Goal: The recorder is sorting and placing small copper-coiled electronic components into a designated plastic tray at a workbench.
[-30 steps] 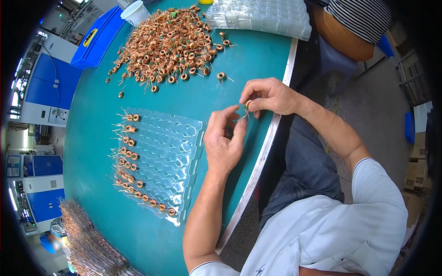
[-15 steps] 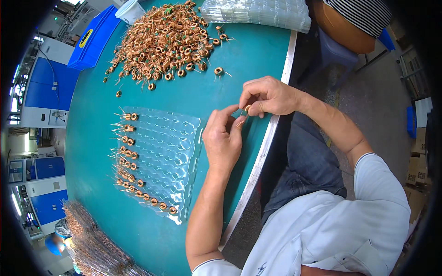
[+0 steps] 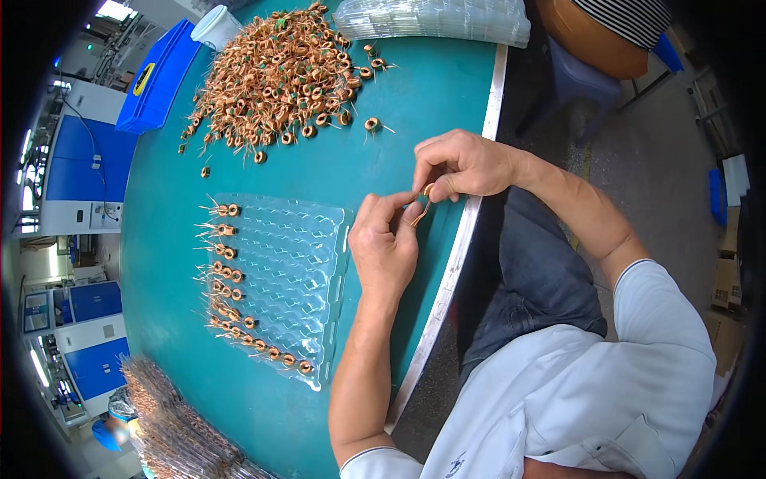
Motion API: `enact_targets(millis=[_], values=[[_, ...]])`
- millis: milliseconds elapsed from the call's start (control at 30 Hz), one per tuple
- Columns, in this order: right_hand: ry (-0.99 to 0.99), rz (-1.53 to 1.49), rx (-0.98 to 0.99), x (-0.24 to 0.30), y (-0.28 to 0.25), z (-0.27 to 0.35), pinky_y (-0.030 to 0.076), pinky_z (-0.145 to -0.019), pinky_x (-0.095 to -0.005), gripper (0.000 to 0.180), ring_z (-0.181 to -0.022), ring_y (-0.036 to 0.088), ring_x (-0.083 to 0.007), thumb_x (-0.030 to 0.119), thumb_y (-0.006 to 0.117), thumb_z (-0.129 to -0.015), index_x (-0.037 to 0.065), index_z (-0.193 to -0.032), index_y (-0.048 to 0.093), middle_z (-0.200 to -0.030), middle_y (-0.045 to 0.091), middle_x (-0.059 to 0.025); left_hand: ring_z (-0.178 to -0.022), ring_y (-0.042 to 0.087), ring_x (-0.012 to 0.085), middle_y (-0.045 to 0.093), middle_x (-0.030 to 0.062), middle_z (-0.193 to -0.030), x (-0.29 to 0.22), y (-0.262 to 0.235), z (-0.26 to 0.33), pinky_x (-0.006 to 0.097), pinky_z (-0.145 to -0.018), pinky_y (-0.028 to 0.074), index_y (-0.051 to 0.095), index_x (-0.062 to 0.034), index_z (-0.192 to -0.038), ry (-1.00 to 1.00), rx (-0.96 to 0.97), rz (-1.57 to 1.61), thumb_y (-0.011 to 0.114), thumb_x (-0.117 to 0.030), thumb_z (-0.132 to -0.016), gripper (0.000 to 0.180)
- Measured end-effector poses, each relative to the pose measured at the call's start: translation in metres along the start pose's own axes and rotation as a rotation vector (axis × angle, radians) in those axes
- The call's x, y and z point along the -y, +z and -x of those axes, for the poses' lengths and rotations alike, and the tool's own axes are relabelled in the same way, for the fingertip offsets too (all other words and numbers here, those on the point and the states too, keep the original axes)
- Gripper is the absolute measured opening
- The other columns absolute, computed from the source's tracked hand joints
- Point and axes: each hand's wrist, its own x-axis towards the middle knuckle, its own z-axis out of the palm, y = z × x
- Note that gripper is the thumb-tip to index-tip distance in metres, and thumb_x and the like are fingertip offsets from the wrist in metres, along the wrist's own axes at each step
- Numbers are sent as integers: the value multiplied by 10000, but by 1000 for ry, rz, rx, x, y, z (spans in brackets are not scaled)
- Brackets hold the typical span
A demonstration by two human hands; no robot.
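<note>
Between my two hands, above the table's right edge, is a small copper-wound ring coil (image 3: 428, 191) with wire leads. My right hand (image 3: 465, 165) pinches the ring between thumb and fingers. My left hand (image 3: 386, 239) is closed at the fingertips on the coil's wire leads (image 3: 420, 215). Left of my left forearm lies a clear plastic tray (image 3: 291, 255) with rows of pockets. Copper coils (image 3: 227, 231) fill its left side and part of its near edge, their leads sticking out to the left.
A large heap of copper coils (image 3: 279, 80) covers the far part of the green table (image 3: 175, 263). Behind it are a blue bin (image 3: 159, 76) and a white bucket (image 3: 215, 28). Stacked clear trays (image 3: 435, 17) lie far right; filled trays (image 3: 175, 423) are stacked near left. Another person (image 3: 598, 32) sits beyond.
My fingers have shifted slightly on the coil, and its copper leads now show below my left fingertips. The whole view has moved a little; the tray's coils look the same.
</note>
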Motion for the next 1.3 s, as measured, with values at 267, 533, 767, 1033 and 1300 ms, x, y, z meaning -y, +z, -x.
enact_targets(millis=[267,533,767,1033,1300], values=[[-81,136,1,4,-2,3,505,-618,-255,149,-713,623,-124,-19,723,-809,-12,-948,668,-847,591,-59,-626,512,118,549,41,-717,-2,0,2,266,-571,418,735,-32,-944,-12,37,8,745,-32,-826,118],[-94,172,20,3,-3,3,518,-655,-271,132,-761,642,-150,14,722,-807,-5,-924,663,-862,616,-65,-587,565,185,569,83,-687,-3,2,2,316,-540,442,721,-39,-912,14,33,-6,738,-32,-823,91],[-93,190,-15,4,-7,6,516,-590,-281,135,-623,623,-128,85,701,-843,3,-936,647,-757,664,-67,-604,552,174,586,79,-731,-4,4,1,303,-552,438,717,-41,-982,42,0,-23,729,-33,-834,149],[-11,49,-118,9,-4,11,503,-509,-250,122,-584,631,-108,54,653,-884,-12,-975,606,-701,647,-52,-904,627,223,643,121,-1051,-8,7,-2,301,-714,506,711,-49,-1060,144,-120,-15,730,-43,-849,212],[-7,112,-109,6,-4,12,519,-523,-255,189,-599,648,-113,123,716,-874,1,-995,637,-740,681,-57,-944,609,189,650,96,-1090,-9,8,-1,295,-771,487,740,-45,-1004,95,-98,19,734,-83,-869,140]])
